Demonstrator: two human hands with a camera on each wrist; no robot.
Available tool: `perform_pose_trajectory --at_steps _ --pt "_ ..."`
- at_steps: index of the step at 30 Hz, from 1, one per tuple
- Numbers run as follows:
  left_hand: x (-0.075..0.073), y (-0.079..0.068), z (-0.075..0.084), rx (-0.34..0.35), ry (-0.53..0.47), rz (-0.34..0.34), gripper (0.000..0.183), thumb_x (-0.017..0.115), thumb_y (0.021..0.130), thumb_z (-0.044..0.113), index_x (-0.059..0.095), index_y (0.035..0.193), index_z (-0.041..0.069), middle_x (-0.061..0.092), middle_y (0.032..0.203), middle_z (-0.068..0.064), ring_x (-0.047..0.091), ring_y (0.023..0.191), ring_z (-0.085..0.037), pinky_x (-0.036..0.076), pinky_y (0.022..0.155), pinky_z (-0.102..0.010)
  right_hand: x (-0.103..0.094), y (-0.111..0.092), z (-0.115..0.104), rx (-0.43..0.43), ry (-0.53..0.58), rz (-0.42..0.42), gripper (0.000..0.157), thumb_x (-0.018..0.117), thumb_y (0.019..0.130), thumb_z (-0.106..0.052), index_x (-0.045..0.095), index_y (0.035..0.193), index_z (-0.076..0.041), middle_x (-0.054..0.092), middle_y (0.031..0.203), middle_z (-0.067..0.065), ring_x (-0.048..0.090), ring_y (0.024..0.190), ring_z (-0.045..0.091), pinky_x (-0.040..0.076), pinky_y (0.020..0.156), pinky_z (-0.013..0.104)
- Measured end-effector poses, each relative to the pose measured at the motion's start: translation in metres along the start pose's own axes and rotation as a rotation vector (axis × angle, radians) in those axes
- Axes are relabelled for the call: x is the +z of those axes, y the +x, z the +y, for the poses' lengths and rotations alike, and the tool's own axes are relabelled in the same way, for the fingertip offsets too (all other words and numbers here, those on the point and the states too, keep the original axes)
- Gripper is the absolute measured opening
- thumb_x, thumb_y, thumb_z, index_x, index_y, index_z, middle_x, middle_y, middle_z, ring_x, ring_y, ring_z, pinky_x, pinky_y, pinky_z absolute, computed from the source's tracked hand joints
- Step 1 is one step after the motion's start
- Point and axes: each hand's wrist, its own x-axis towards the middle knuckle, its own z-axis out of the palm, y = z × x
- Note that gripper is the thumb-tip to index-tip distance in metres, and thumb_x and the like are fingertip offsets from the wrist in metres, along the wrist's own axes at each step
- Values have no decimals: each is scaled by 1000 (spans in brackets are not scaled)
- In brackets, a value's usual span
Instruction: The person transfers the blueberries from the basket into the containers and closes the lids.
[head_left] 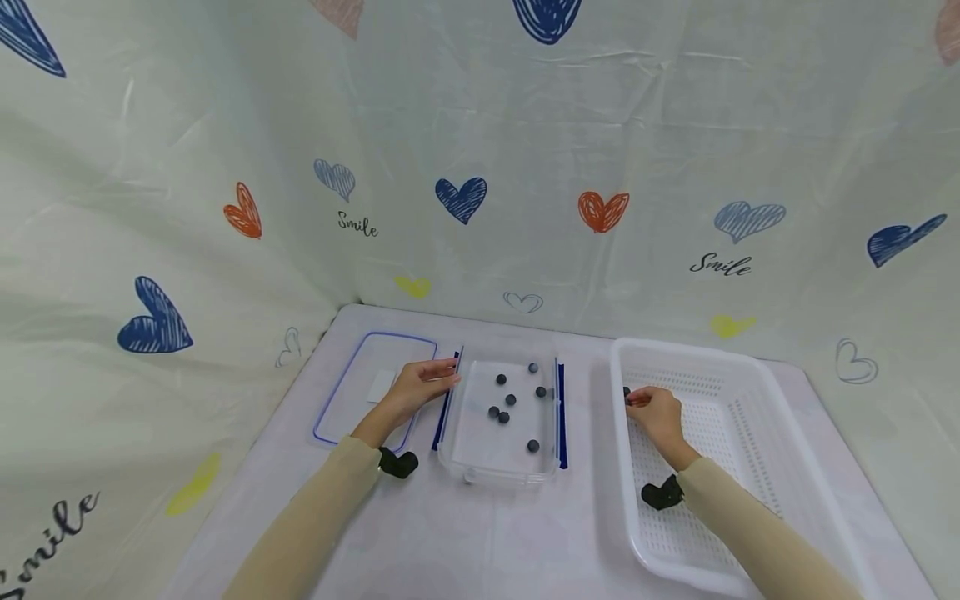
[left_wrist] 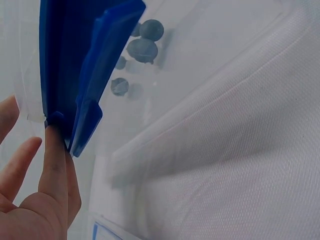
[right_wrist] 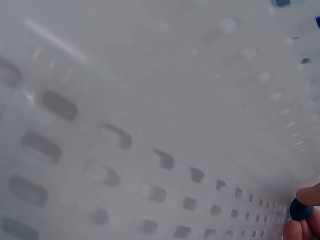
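A clear plastic box (head_left: pixel 480 450) with blue side latches (head_left: pixel 562 417) stands mid-table, several small dark balls (head_left: pixel 533 446) scattered on its floor. My left hand (head_left: pixel 418 385) is at the box's left side. Its straight fingertips touch a raised blue latch flap (left_wrist: pixel 92 75) in the left wrist view. On the right, my right hand (head_left: pixel 660 417) reaches into a white perforated basket (head_left: pixel 795 450), near its left wall. Between thumb and fingers it pinches a small dark ball (right_wrist: pixel 300 209), which shows best in the right wrist view.
A clear lid with a blue rim (head_left: pixel 330 400) and a white label (head_left: pixel 380 386) lies left of the box, partly behind the left hand. A white cloth covers the table (head_left: pixel 480 542). Behind hangs a pale curtain (head_left: pixel 525 125) printed with hearts.
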Motion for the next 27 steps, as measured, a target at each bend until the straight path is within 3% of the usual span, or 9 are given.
perform_pose_trajectory --at_steps 3,12,18,27 --pt "0 2 -2 6 -9 -2 48 67 85 16 52 129 4 55 125 -16 49 117 -26 43 95 -36 0 1 1 -9 -11 1 16 71 75 -3 66 85 9 65 76 18 62 68 27 52 58 35" --pt "-2 22 -30 -4 -30 24 52 72 80 26 57 127 11 57 124 -11 49 117 -23 42 96 -36 -6 3 -1 -1 -18 -13 18 72 74 -7 68 84 7 66 75 15 62 68 25 51 58 31" --pt "-1 22 -32 1 -8 49 52 73 78 30 58 125 14 58 122 -9 51 116 -21 43 95 -36 -16 2 -4 15 -1 -4 20 76 72 -13 69 82 3 67 75 13 62 67 22 48 58 27" --pt "-1 20 -29 -2 -13 47 54 73 78 29 57 126 12 58 121 -8 51 115 -21 43 95 -36 -35 4 -11 30 25 8 22 73 77 -15 69 90 3 67 85 16 62 79 29 49 59 28"
